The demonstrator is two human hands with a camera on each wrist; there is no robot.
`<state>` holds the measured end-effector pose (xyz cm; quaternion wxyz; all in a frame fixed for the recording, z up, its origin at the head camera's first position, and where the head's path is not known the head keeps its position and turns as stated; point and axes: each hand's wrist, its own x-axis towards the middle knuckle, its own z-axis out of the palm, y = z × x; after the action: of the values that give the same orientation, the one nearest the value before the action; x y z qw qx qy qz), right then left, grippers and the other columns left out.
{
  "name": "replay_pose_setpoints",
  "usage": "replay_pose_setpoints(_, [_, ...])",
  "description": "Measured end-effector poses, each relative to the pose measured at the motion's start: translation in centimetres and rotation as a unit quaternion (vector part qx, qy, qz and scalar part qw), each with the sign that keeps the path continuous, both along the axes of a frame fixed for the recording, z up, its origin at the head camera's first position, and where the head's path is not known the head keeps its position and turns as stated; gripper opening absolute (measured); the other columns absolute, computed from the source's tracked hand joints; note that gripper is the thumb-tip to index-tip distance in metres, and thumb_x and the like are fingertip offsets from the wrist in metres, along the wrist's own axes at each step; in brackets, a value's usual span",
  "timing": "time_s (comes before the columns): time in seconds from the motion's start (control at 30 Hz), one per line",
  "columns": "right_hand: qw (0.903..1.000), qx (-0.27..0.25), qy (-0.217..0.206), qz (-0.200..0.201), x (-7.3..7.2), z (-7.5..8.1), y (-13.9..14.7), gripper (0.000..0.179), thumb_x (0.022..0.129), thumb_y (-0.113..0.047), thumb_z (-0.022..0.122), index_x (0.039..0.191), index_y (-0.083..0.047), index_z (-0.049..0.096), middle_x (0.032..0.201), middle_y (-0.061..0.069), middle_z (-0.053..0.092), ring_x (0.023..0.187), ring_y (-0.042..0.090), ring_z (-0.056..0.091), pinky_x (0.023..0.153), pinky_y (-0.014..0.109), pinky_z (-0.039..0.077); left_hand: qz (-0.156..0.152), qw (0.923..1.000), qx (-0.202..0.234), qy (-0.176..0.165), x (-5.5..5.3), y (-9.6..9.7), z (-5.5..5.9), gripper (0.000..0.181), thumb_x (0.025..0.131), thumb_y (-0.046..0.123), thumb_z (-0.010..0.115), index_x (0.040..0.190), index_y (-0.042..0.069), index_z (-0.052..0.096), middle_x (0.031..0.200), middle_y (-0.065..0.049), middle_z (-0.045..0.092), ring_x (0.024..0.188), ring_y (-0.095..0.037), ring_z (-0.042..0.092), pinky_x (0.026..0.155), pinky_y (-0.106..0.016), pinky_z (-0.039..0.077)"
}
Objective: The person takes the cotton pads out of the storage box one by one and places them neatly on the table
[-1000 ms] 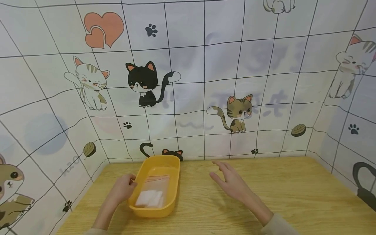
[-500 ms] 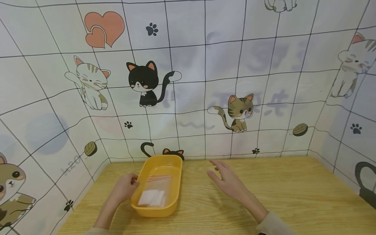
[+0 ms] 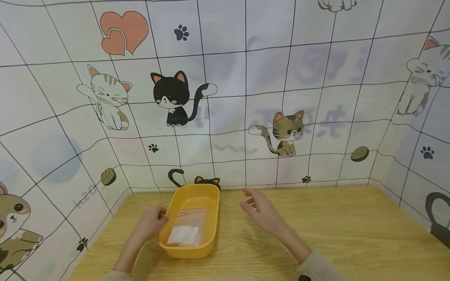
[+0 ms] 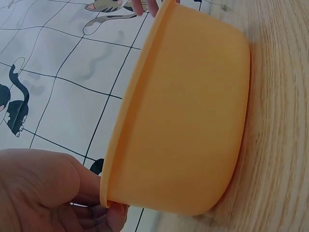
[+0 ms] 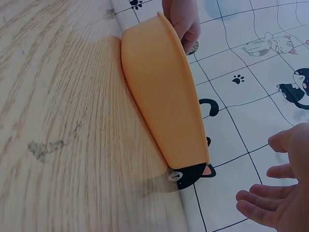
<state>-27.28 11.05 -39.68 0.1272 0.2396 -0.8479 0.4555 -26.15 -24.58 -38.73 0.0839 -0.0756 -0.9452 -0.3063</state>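
Observation:
A yellow plastic tub (image 3: 216, 212) stands on the wooden table, left of the middle. My left hand (image 3: 152, 224) grips its left rim; in the left wrist view that hand (image 4: 43, 191) has thumb and fingers on either side of the rim. Inside the tub lies a clear zip bag (image 3: 197, 218) with a red-lined seal, holding folded white pieces (image 3: 183, 235) whose kind I cannot tell. To the right of the tub hovers my right hand (image 3: 264, 212), apart from it. Its fingers look relaxed and spread around nothing in the right wrist view, where the hand (image 5: 277, 195) shows at the lower right.
The wooden table (image 3: 334, 230) extends to the right of both hands. A white cloth (image 3: 232, 117) printed with cats and grid lines hangs behind the table and along both sides. The tub's far end is close to the back cloth.
My left hand and the tub shift slightly right in the head view. The right hand has drifted left, nearer to the tub. The bag stays inside.

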Motion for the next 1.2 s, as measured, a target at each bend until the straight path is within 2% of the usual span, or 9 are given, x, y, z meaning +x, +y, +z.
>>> replay_pose_setpoints(0.4, [0.9989,-0.043,-0.019,-0.002,0.2,1.0,-1.9,0.047,0.102,-0.024,0.062,0.141,0.0,0.053,0.126,0.017,0.061,0.104,0.028,0.065,0.089,0.041,0.054,0.003,0.9999,0.004,0.012,0.0,0.1,-0.2,0.011,0.089,-0.001,0.068,0.098,-0.007,0.068,0.075,-0.003,0.061,0.069,-0.016,0.056,0.061,-0.032,0.048])
replay_pose_setpoints(0.6, [0.998,-0.055,-0.029,0.009,0.4,1.2,-2.8,0.045,0.101,-0.018,0.062,0.14,0.002,0.052,0.125,0.018,0.061,0.103,0.03,0.065,0.089,0.043,0.054,0.0,0.9999,0.013,0.008,0.0,0.2,-0.2,0.011,0.089,-0.001,0.067,0.098,-0.007,0.068,0.074,-0.004,0.06,0.068,-0.016,0.055,0.06,-0.032,0.048])
replay_pose_setpoints(0.8, [0.9974,-0.06,-0.039,0.004,0.4,1.1,-3.3,0.045,0.101,-0.022,0.063,0.139,0.0,0.054,0.123,0.018,0.063,0.102,0.031,0.066,0.089,0.045,0.055,-0.003,0.9999,0.012,0.003,0.0,0.1,-0.3,0.011,0.09,0.0,0.067,0.098,-0.007,0.067,0.074,-0.003,0.06,0.067,-0.016,0.055,0.059,-0.031,0.048])
replay_pose_setpoints(1.2, [0.9954,-0.074,-0.049,0.037,0.5,1.0,-5.0,0.042,0.1,-0.02,0.062,0.135,0.003,0.054,0.12,0.022,0.062,0.098,0.035,0.067,0.082,0.044,0.057,-0.002,0.9998,0.018,0.003,-0.2,-0.2,-0.4,0.01,0.09,0.0,0.068,0.097,-0.006,0.068,0.075,-0.003,0.061,0.067,-0.015,0.055,0.059,-0.03,0.048])
